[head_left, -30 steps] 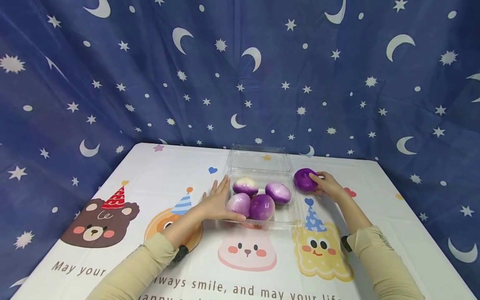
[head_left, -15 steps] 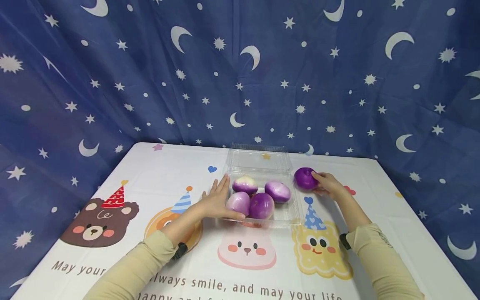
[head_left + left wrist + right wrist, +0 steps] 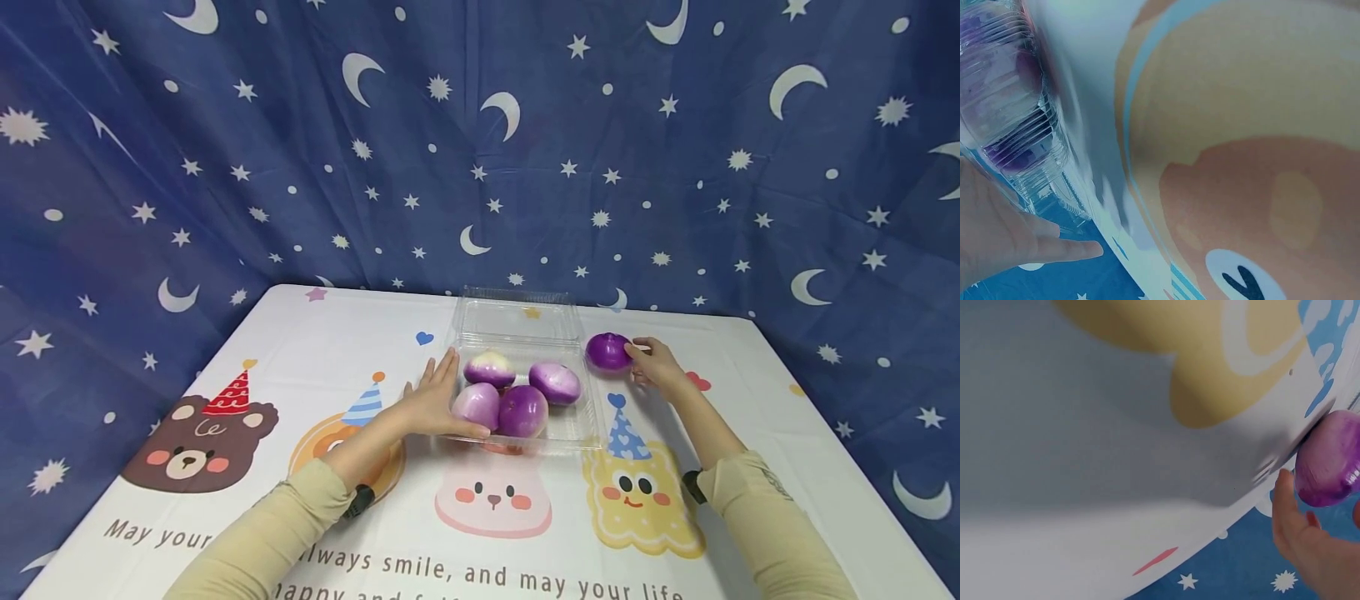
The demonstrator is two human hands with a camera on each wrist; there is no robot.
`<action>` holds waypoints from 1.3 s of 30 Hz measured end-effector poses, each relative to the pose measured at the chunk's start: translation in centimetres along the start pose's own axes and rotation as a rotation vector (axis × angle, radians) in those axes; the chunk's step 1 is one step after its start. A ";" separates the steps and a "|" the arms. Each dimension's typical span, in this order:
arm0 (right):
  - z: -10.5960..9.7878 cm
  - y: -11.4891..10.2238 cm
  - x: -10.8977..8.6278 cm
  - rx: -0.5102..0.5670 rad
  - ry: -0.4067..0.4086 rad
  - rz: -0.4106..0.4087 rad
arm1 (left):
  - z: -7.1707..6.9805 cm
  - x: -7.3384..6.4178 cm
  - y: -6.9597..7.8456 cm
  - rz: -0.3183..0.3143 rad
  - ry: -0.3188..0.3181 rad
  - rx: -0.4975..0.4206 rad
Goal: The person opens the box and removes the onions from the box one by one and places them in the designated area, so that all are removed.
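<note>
Four in, one out

A blue curtain (image 3: 420, 150) patterned with moons and stars hangs behind the printed white table (image 3: 300, 350). On it sits a clear plastic container (image 3: 573, 427), its lid (image 3: 495, 321) laid back on the far side. From where I stand, the person's left hand (image 3: 435, 408) spreads wide along the container's near left corner, fingers straight, gripping nothing I can make out. Over to the right, the right hand (image 3: 658, 368) has its thumb and fingers at the right side of a purple onion (image 3: 607, 353); whether they grip it, I cannot tell. That onion is outside the container, upright, just beyond its right wall. Inside are four more: a white-topped onion (image 3: 490, 369) far left, a pale onion (image 3: 476, 404) near left, a dark onion (image 3: 522, 412) beside that, and a two-toned onion (image 3: 554, 383) on the right. By my reading, four are in, one remains outside, and the lid isn't down yet.
</note>
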State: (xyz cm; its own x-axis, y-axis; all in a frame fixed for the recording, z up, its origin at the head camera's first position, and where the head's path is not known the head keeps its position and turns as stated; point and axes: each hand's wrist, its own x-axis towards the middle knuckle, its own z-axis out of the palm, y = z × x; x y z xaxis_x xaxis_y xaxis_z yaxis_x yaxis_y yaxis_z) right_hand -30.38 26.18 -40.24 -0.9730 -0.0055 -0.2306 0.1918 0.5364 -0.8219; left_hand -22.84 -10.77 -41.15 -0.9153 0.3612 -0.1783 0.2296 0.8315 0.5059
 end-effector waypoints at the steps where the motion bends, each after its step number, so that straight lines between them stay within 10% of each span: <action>1: 0.1 0.0 -0.1 -0.021 0.024 -0.015 | 0.0 0.0 0.0 -0.001 0.000 0.003; 13: 0.6 -1.4 -2.0 -0.191 0.351 -0.385 | -0.6 0.5 0.3 -0.002 -0.004 0.008; 26: 2.6 -3.6 -3.1 -0.252 -0.134 -0.677 | -0.7 0.6 -0.2 -0.013 -0.008 0.004; 39: 3.9 -4.8 -3.0 -0.423 -0.307 -0.735 | -0.1 0.2 0.2 -0.021 -0.014 -0.010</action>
State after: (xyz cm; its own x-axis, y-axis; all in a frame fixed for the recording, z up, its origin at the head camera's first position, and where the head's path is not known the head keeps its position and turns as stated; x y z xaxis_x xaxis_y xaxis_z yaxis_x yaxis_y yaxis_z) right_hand -27.92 20.38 -37.63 -0.7429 -0.6622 0.0984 -0.5874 0.5742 -0.5704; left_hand -23.01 -10.60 -40.98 -0.9152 0.3495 -0.2005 0.2068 0.8345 0.5107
